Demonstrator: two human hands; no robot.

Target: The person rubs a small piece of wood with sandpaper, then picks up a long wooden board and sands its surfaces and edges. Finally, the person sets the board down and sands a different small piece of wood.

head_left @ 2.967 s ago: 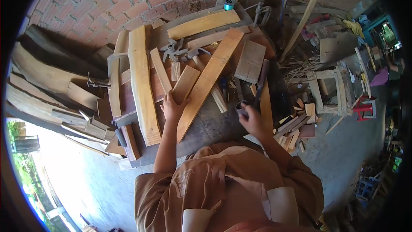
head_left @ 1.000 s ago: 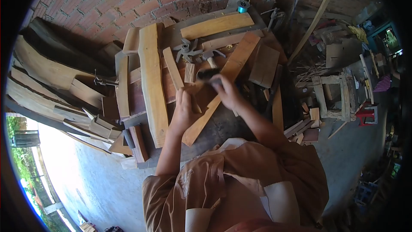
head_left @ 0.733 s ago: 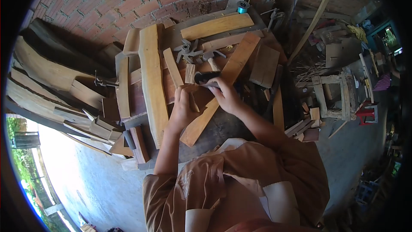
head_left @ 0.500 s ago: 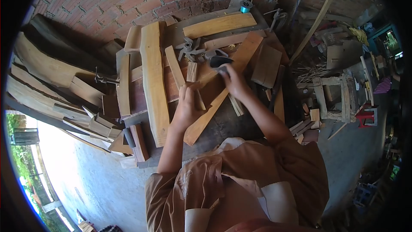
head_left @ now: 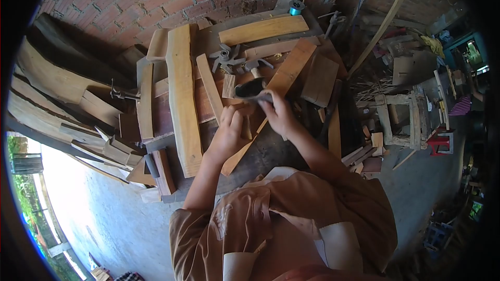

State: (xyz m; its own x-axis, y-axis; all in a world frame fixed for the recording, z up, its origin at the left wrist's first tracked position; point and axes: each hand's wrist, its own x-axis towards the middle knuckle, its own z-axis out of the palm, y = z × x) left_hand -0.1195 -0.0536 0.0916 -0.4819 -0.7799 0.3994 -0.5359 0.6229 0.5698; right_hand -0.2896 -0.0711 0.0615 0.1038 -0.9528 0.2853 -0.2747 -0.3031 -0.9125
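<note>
My left hand [head_left: 229, 127] is closed around a small piece of wood [head_left: 247, 125], mostly hidden by the fingers. In my right hand [head_left: 277, 114] is a dark, curved piece [head_left: 249, 88] with a greyish lower edge, which looks like folded sandpaper. It sits just above the left fingers, with the two hands close together over the bench. Under and beside them a long orange-brown board [head_left: 291, 67] lies diagonally. A short wood block [head_left: 228, 85] and a narrow strip [head_left: 209, 86] are left of the hands. A hammer [head_left: 255, 67] lies just beyond the dark piece.
A long pale plank [head_left: 183, 99] spans the bench's left side. Toward the back are a star-shaped metal part [head_left: 227, 58], a yellowish board [head_left: 264, 29] and a teal spool [head_left: 296, 7]. A wide brown block [head_left: 319, 79] lies to the right. Curved wood slabs [head_left: 67, 88] lean at the left.
My right hand has brought the dark piece left and toward me, close over the left hand. More of the hammer shows behind it. My left hand stays in nearly the same place.
</note>
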